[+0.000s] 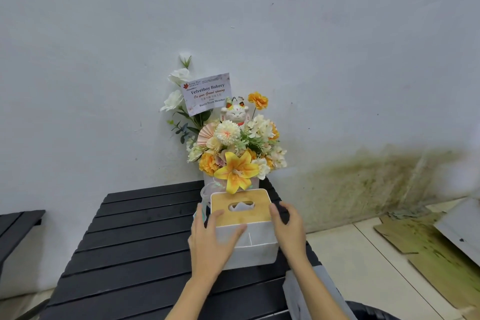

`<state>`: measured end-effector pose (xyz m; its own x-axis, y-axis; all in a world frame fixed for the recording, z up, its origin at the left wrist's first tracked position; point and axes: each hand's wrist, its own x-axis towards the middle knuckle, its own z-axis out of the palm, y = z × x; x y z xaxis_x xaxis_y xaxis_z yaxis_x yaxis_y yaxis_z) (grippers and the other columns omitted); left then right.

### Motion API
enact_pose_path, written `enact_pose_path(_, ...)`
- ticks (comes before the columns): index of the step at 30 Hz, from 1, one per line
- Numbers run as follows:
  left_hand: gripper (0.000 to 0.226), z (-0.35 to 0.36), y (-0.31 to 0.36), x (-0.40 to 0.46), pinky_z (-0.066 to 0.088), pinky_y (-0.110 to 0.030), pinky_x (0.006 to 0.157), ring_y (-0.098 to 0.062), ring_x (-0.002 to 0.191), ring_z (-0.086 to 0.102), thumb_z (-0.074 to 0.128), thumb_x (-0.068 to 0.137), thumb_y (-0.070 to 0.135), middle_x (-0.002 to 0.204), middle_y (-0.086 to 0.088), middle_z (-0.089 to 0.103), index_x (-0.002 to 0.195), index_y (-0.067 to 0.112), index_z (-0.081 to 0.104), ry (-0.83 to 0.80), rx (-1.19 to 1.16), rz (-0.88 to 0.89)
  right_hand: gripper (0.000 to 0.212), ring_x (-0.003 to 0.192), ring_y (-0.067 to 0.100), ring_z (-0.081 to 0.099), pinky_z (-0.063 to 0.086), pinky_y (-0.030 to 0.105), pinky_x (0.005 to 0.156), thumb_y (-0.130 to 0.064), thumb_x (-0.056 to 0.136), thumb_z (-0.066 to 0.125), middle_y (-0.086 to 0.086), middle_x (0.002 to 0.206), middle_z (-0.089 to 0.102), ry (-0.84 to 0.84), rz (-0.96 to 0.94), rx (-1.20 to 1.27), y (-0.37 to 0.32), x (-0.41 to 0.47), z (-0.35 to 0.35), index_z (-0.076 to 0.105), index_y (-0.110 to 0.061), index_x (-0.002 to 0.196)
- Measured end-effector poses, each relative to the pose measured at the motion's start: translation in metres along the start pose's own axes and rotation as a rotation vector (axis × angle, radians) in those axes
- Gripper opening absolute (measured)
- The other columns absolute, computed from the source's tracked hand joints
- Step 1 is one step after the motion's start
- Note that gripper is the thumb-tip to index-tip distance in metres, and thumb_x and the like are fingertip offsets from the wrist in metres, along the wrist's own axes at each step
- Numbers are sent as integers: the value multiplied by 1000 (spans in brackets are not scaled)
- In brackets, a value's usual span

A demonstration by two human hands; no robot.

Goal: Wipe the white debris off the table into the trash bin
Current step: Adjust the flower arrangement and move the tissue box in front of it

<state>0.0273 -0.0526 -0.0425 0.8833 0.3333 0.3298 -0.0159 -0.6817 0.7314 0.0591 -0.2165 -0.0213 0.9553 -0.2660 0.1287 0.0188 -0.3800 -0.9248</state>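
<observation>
On the black slatted desk [135,236] the landmark is the white tissue box [246,231] with a wooden lid; a tissue [241,206] shows in the oval slot of this lid.

Left of the box, the left hand [210,239] lies on its near left corner. Its grip is spread: the fingers are straight, reaching over the rim into the open front compartment, and the thumb points toward the lid. It pinches nothing.

The box stands with its long axis running away from the person, toward the flower arrangement [233,148] just behind it at the wall.

Right of the box, the right hand [288,226] rests flat against its right side, with fingers loosely extended, also holding nothing.

The tissue lies ahead of both hands, between them, and slightly nearer to the left fingertips; I judge that either hand can pull it.

White debris is not visible on the desk here. A dark round rim at the bottom right may be the trash bin [368,312], but I cannot tell.
</observation>
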Motion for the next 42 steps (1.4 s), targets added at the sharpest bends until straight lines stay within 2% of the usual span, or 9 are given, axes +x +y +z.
enact_pose_path(3,60,-2,3,36,27,-54,109,-22,143,19,48,76,70,153,-3,26,125,36,48,50,-34,5,50,127,24,48,39,49,104,-48,91,49,3,137,54,27,-51,-153,-19,20,6,49,-20,133)
enact_pose_path(7,48,0,9,97,21,-54,113,-30,141,22,48,89,48,149,0,35,132,27,42,-87,46,14,54,134,27,39,24,51,111,-51,91,47,2,141,49,-82,-51,-310,-47,51,39,42,-24,137)
enact_pose_path(11,58,-2,6,137,30,-55,108,-35,139,22,45,88,55,148,0,35,138,25,39,-232,200,70,44,122,26,51,26,49,110,-47,92,48,2,118,65,11,-61,-278,-58,78,66,53,-20,126)
enact_pose_path(15,52,-7,-8,155,35,-54,104,-38,133,29,42,89,57,141,-2,42,132,28,45,-320,411,109,45,115,26,57,30,52,109,-47,91,49,-2,115,67,41,-39,-164,-46,84,81,47,-24,130)
enact_pose_path(23,39,11,-8,137,43,-42,90,-33,107,51,61,84,38,110,-11,59,119,20,57,-59,160,143,46,111,29,59,36,47,104,-44,91,50,2,108,67,60,-119,-177,-33,83,89,40,-19,128)
enact_pose_path(30,36,17,0,150,37,-51,101,-35,116,47,65,83,32,116,-14,60,113,15,57,-74,104,81,74,140,29,31,23,53,113,-54,90,46,0,151,38,47,-149,-153,-33,84,92,3,-36,148)
enact_pose_path(34,48,19,0,148,47,-47,82,-35,120,41,67,82,27,121,-11,52,115,10,38,-39,46,74,79,145,37,11,19,57,112,-66,85,42,5,160,9,62,-184,-230,-33,81,92,-11,-51,142)
enact_pose_path(39,81,18,1,149,39,-55,101,-35,140,20,55,90,17,152,-12,25,145,42,2,-120,28,238,67,146,40,3,14,61,113,-70,87,28,2,161,-10,-56,-244,-411,-28,86,97,-10,-55,140)
enact_pose_path(42,71,20,-5,154,30,-51,109,-34,144,8,52,93,26,155,-15,14,143,48,6,-219,95,248,65,146,39,7,15,60,112,-69,88,25,4,161,-9,-58,-225,-445,-26,90,99,-13,-55,139)
